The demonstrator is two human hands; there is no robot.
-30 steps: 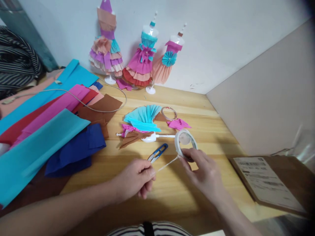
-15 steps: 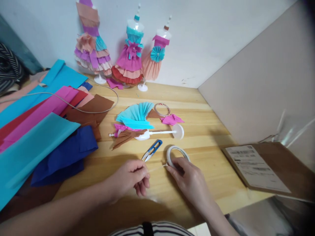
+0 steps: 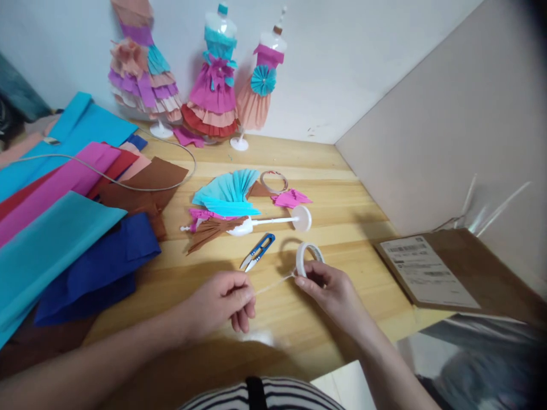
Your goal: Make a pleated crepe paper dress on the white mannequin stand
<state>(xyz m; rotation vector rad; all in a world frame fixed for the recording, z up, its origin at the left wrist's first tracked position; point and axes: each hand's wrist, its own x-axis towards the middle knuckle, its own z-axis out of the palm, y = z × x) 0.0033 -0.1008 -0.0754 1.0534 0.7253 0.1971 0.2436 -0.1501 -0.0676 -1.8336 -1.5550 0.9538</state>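
Package label point(image 3: 427, 279), print illegible.

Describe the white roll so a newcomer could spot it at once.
Over the wooden table, find the right hand. It holds the white roll; unlike the thin ring lying flat farther back, this one has a strand running to the left hand.

Surface: wooden tabletop point(image 3: 329, 176), pale grain. Left: overlapping coloured sheets point(image 3: 55, 233); a grey cable point(image 3: 156, 189) loops across them onto the wood. Rear: three dressed forms point(image 3: 216, 94) standing upright near the wall. Centre: pleated turquoise paper point(image 3: 226, 191), thin ring point(image 3: 274, 181), pink scrap point(image 3: 293, 198); white stand point(image 3: 241, 226) lying on its side; blue-handled snips point(image 3: 264, 245), blades parted. Right edge: labelled cardboard parcel point(image 3: 431, 270), lying flat.
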